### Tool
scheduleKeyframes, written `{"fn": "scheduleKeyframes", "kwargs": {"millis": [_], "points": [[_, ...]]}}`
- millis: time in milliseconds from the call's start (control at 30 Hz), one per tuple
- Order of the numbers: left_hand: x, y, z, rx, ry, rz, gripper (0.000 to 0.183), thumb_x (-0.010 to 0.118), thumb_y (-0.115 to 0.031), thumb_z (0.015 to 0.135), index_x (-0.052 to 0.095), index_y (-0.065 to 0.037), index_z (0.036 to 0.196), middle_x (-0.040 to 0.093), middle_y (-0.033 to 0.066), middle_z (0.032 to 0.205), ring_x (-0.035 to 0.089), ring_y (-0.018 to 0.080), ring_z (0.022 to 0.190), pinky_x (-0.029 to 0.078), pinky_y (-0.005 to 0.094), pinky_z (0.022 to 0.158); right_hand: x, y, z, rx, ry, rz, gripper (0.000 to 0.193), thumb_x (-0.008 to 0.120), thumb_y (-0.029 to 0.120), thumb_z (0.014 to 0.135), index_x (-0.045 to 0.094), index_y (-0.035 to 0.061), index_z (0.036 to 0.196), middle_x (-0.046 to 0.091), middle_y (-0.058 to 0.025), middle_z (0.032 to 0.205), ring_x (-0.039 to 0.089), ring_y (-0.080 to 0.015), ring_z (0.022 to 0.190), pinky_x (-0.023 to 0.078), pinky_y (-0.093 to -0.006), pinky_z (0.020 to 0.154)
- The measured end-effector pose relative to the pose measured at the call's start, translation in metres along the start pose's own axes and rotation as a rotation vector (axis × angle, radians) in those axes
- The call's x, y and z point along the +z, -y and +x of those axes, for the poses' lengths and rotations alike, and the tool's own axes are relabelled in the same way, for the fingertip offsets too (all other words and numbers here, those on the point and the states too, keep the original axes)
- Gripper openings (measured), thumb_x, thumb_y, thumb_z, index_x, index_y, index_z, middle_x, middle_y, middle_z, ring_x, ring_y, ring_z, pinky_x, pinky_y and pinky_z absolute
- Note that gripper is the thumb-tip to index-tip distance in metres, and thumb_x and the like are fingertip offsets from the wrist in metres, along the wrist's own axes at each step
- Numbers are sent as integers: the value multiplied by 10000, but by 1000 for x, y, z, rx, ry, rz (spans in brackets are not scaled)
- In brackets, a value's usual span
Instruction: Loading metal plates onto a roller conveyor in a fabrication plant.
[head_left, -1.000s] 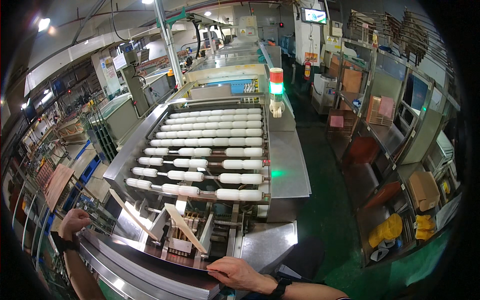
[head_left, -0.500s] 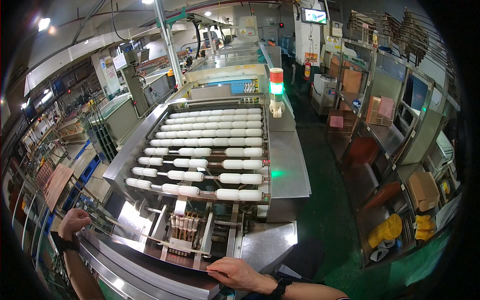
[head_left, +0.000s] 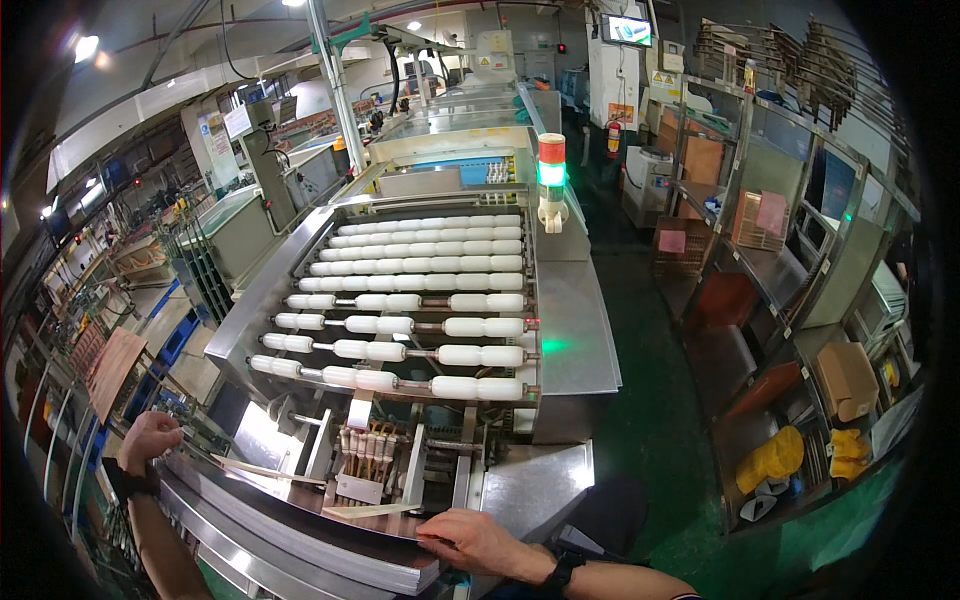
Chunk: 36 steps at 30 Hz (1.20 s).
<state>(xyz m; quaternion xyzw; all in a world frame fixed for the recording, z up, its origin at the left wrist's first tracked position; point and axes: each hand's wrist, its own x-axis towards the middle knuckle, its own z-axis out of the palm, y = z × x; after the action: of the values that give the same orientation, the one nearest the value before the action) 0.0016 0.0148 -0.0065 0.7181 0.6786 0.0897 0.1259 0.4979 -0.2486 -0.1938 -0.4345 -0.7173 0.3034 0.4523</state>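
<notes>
A long stack of thin flat sheets (head_left: 300,548), dark and shiny on top with pale layered edges, lies across the near end of a roller conveyor. At its left end is my left hand (head_left: 150,438), fingers curled inward; what they may hold is hidden. My right hand (head_left: 474,541) is at the stack's right end, its thumb and fingers closed at the corner of the top sheet. Just beyond the stack, a row of tan-tipped suction-cup-like parts (head_left: 368,448) sits in a metal frame. Pale strips (head_left: 268,470) run between frame and stack.
White rollers (head_left: 415,267) stretch away on the conveyor. A signal tower (head_left: 552,175) glows green at its right side. Along the right stands a metal shelf rack (head_left: 745,260) with a cardboard box (head_left: 847,381) and a yellow bundle (head_left: 770,458). A copper-coloured panel (head_left: 117,370) leans at left.
My right hand has moved up slightly at the stack's corner. The pale strip, one line before, now shows as separate pieces at different angles. My left hand has barely moved.
</notes>
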Motion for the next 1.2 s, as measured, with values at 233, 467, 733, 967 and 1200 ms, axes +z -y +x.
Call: {"fn": "scheduleKeyframes", "kwargs": {"millis": [233,467,733,967,1200], "points": [[1,-20,4,-35,9,5,368,737,-279,726,751,20,938,721,113,762,706,180,715,544,329,650,-7,-2,5,-40,-34,-25,173,709,167,935,698,54,1065,726,-130,1044,686,-345,948,553,-423,816],[-1,-7,7,-16,7,-19,382,752,-244,780,727,35,1040,753,108,799,718,173,697,555,318,635,-9,-2,7,-76,-64,-43,184,728,161,898,686,68,1051,726,-116,1056,683,-348,963,552,-425,820],[1,11,10,40,60,-36,517,746,-264,796,689,53,1202,750,139,858,716,185,773,561,326,713,-4,-3,5,-42,-51,-42,145,721,197,930,733,69,996,738,-101,993,686,-334,920,551,-424,798],[-2,16,1,53,58,-279,734,779,-303,842,527,50,1433,730,87,983,667,157,889,531,317,801,-7,-1,15,-58,-225,-96,150,741,174,917,741,67,1022,737,-114,976,694,-332,877,559,-417,771],[-1,20,-10,-4,-27,-253,733,770,-288,872,500,57,1459,696,49,955,625,121,845,513,292,745,-30,-10,52,26,-423,-93,207,723,173,944,656,-11,878,647,-157,790,624,-290,694,494,-367,629]]}}
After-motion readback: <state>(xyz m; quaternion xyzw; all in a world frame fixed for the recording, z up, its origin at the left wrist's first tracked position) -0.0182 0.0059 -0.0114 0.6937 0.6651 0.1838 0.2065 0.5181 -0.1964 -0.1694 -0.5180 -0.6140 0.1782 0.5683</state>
